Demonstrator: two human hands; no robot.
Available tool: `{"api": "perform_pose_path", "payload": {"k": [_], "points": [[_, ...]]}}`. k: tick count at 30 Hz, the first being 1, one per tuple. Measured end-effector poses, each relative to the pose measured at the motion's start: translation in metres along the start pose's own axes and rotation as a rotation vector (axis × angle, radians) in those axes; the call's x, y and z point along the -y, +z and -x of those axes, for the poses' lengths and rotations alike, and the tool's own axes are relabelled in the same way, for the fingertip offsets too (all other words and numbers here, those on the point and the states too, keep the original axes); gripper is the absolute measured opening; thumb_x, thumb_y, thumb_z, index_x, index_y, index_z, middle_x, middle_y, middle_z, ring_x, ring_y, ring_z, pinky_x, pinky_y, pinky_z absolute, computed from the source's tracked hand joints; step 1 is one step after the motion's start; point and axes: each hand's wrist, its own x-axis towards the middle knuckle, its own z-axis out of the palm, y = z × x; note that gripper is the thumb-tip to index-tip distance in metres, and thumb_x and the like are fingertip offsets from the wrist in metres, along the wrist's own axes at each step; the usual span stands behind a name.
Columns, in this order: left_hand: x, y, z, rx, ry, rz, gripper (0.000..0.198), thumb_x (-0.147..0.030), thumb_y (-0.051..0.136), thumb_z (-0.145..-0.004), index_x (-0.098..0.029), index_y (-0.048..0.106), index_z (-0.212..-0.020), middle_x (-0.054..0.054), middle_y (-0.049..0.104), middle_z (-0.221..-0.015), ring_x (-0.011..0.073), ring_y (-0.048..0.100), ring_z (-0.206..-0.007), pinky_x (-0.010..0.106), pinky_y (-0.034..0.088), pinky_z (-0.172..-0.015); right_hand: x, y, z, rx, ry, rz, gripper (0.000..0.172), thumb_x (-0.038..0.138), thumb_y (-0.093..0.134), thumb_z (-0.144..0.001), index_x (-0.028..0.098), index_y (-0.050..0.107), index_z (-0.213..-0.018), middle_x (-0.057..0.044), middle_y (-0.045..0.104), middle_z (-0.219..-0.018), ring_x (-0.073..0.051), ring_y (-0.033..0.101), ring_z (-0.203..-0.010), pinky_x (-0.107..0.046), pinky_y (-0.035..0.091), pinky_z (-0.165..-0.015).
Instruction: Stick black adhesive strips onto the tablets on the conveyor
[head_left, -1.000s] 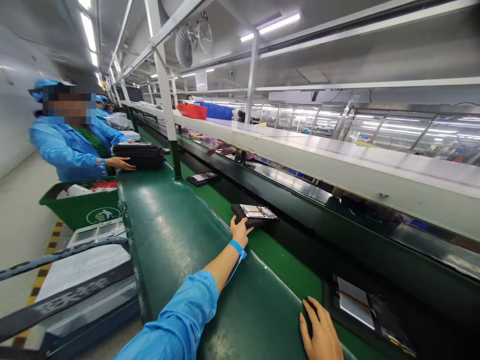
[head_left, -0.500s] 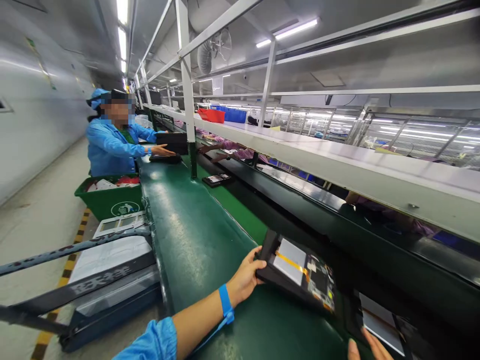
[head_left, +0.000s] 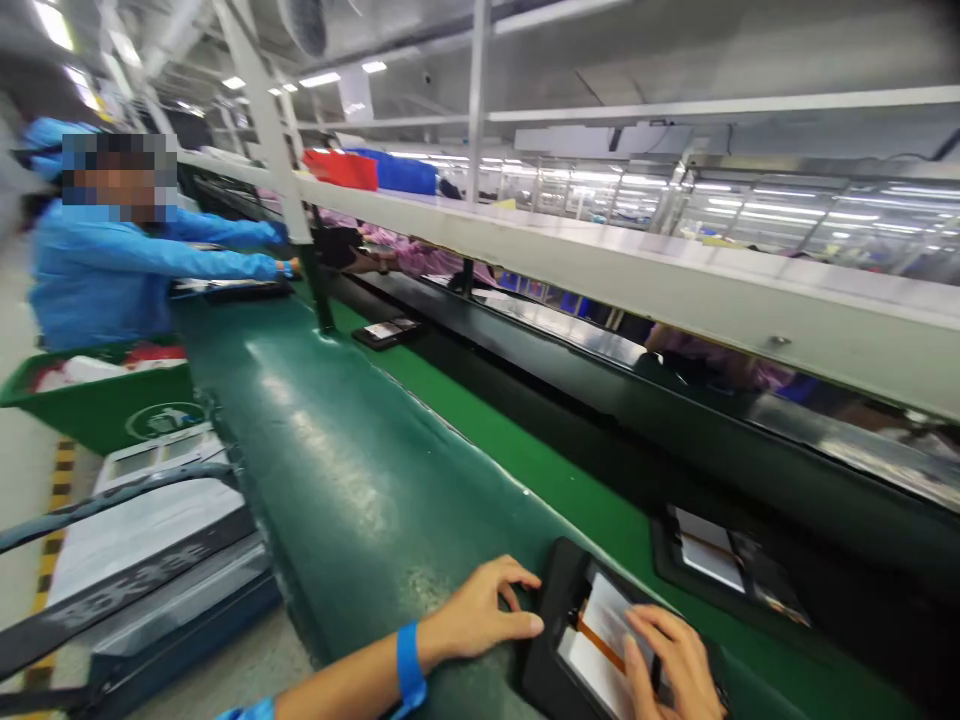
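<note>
Currently both hands are on the tray (head_left: 559, 640), which sits flat on the green worktop (head_left: 360, 480) at its near edge, bottom centre of view. Left hand (head_left: 480, 615) grips the tray's left rim: fingers curled over the top corner, thumb along the side. Blue band (head_left: 407, 668) on that wrist. Right hand (head_left: 671, 665) lies open on top of the tray, fingers spread flat over the board (head_left: 600, 640) inside it, not clenched. Board shows a white panel with an orange strip across it; the rest is hidden under my right hand.

Second tray (head_left: 727, 570) with a similar board lies just beyond, on the lighter green belt (head_left: 480, 420), apart from mine. Third tray (head_left: 386, 330) sits far up the belt.

Long white shelf (head_left: 615, 270) runs overhead along the line; red bin (head_left: 341, 168) and blue bin (head_left: 405, 172) on it, far end.

Co-worker (head_left: 112, 260) in a blue coat stands far left, arms stretched out over the worktop. What their hands hold I cannot tell. Green bin (head_left: 112, 405) beside them, near the worktop's edge.
</note>
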Motion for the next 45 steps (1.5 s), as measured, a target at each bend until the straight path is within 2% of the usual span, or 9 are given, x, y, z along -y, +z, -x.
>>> {"api": "perform_pose_path", "payload": {"k": [3, 6, 11, 15, 19, 24, 32, 40, 45], "points": [[-0.012, -0.021, -0.005, -0.061, 0.097, -0.207, 0.037, -0.034, 0.08, -0.066, -0.026, 0.078, -0.102, 0.007, 0.063, -0.113, 0.0205, 0.057, -0.088, 0.027, 0.047, -0.071, 0.025, -0.002, -0.01, 0.056, 0.025, -0.045, 0.018, 0.024, 0.057, -0.096, 0.024, 0.069, -0.11, -0.011, 0.072, -0.105, -0.027, 0.07, -0.096, -0.043, 0.057, -0.081], [-0.02, -0.023, -0.013, -0.086, 0.153, -0.34, 0.027, -0.033, 0.074, -0.072, -0.029, 0.078, -0.098, 0.006, 0.066, -0.108, 0.0229, 0.058, -0.088, 0.029, 0.047, -0.072, 0.038, -0.005, -0.019, 0.179, 0.072, -0.053, 0.019, 0.023, 0.054, -0.097, 0.024, 0.068, -0.111, -0.009, 0.071, -0.105, -0.024, 0.069, -0.097, -0.041, 0.056, -0.084], [-0.028, 0.005, -0.025, -0.04, 0.233, -0.487, 0.02, -0.023, 0.07, -0.075, -0.031, 0.076, -0.092, 0.002, 0.069, -0.1, 0.0226, 0.061, -0.083, 0.032, 0.047, -0.083, 0.055, -0.009, -0.022, 0.348, -0.038, -0.025, 0.025, 0.019, 0.05, -0.098, 0.023, 0.064, -0.119, -0.008, 0.071, -0.109, -0.022, 0.066, -0.1, -0.044, 0.05, -0.095], [-0.028, 0.025, -0.036, 0.003, 0.274, -0.567, 0.019, -0.017, 0.067, -0.075, -0.03, 0.074, -0.087, 0.001, 0.068, -0.096, 0.023, 0.062, -0.084, 0.033, 0.045, -0.085, 0.063, -0.01, -0.02, 0.455, -0.13, 0.118, 0.028, 0.027, 0.055, -0.098, 0.022, 0.063, -0.124, -0.009, 0.072, -0.115, -0.024, 0.064, -0.103, -0.045, 0.046, -0.097], [-0.023, 0.031, -0.041, 0.02, 0.296, -0.623, 0.018, -0.014, 0.065, -0.074, -0.028, 0.07, -0.084, 0.003, 0.066, -0.097, 0.025, 0.062, -0.092, 0.033, 0.045, -0.084, 0.063, -0.009, -0.015, 0.411, -0.126, 0.248, 0.024, 0.03, 0.057, -0.098, 0.024, 0.066, -0.119, -0.007, 0.073, -0.116, -0.024, 0.063, -0.103, -0.044, 0.04, -0.099], [-0.017, 0.028, -0.041, 0.05, 0.315, -0.659, 0.017, -0.014, 0.061, -0.076, -0.027, 0.068, -0.086, 0.002, 0.064, -0.098, 0.0223, 0.062, -0.089, 0.031, 0.046, -0.081, 0.066, -0.009, -0.014, 0.377, -0.097, 0.257, 0.025, 0.033, 0.052, -0.1, 0.023, 0.067, -0.118, -0.007, 0.073, -0.115, -0.023, 0.061, -0.103, -0.043, 0.037, -0.102], [-0.013, 0.025, -0.039, 0.087, 0.337, -0.736, 0.014, -0.018, 0.057, -0.081, -0.024, 0.065, -0.091, 0.002, 0.062, -0.103, 0.0217, 0.062, -0.095, 0.034, 0.049, -0.083, 0.064, -0.016, -0.015, 0.532, -0.106, 0.31, 0.034, 0.04, 0.054, -0.1, 0.023, 0.065, -0.128, -0.007, 0.07, -0.129, -0.025, 0.058, -0.117, -0.045, 0.029, -0.111], [-0.012, 0.035, -0.032, 0.082, 0.363, -0.868, 0.012, -0.015, 0.059, -0.083, -0.022, 0.062, -0.092, 0.003, 0.06, -0.106, 0.0231, 0.059, -0.103, 0.035, 0.052, -0.081, 0.066, -0.016, -0.02, 0.445, -0.028, 0.189, 0.025, 0.029, 0.054, -0.101, 0.022, 0.067, -0.121, -0.008, 0.072, -0.118, -0.023, 0.061, -0.107, -0.042, 0.04, -0.101], [-0.012, 0.041, -0.028, 0.037, 0.372, -0.935, 0.009, -0.018, 0.064, -0.082, -0.021, 0.062, -0.09, 0.004, 0.059, -0.105, 0.024, 0.058, -0.102, 0.036, 0.053, -0.078, 0.065, -0.011, -0.019, 0.451, -0.084, 0.193, 0.021, 0.029, 0.059, -0.099, 0.023, 0.07, -0.116, -0.006, 0.073, -0.117, -0.022, 0.06, -0.106, -0.041, 0.039, -0.1]]}}
